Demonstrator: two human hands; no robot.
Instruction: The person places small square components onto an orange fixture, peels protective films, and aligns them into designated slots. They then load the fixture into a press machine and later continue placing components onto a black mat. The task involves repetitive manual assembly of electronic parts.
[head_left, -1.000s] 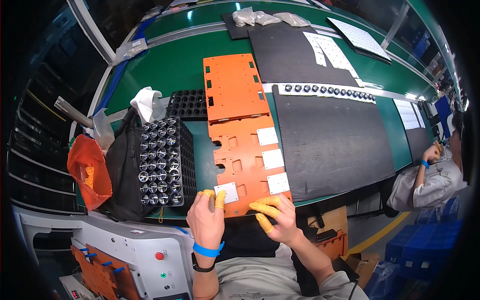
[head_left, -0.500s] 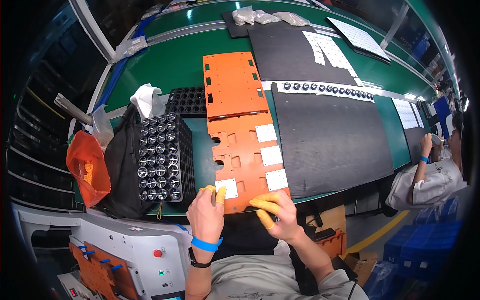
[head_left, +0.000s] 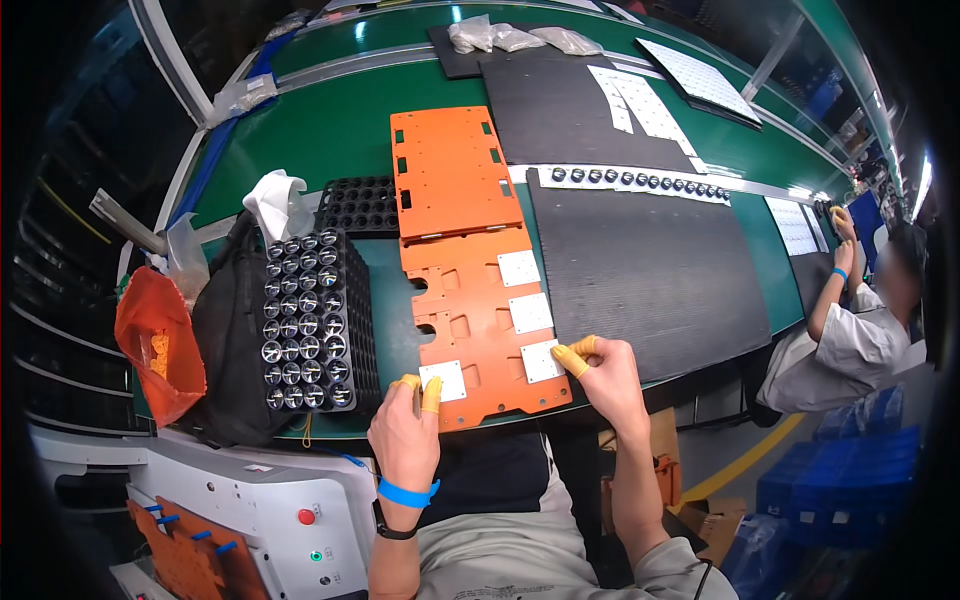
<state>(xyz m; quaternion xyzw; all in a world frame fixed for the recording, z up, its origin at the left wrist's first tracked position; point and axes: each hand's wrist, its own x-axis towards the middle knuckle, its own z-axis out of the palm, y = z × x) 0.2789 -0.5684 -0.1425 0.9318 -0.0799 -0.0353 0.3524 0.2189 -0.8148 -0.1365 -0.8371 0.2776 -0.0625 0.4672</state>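
An orange hinged fixture lies in front of me, its orange lid folded back to the far side. Three white square plates sit along its right part, and another at the near left. My left hand, with yellow finger cots, has curled fingers and its thumb on the edge of the near-left white square plate. With thumb and finger together, my right hand, also in yellow cots, grips the right edge of the near-right white square plate. The undersides of both plates are hidden.
At left stands a black tray stack of round shiny parts, beside an orange bag of yellow cots. Black boards lie at right, with a white strip of black round parts. A co-worker sits further right.
My right hand has moved from the fixture's near edge up and right to the near-right plate. My left hand stays at the near-left plate. The view has shifted slightly.
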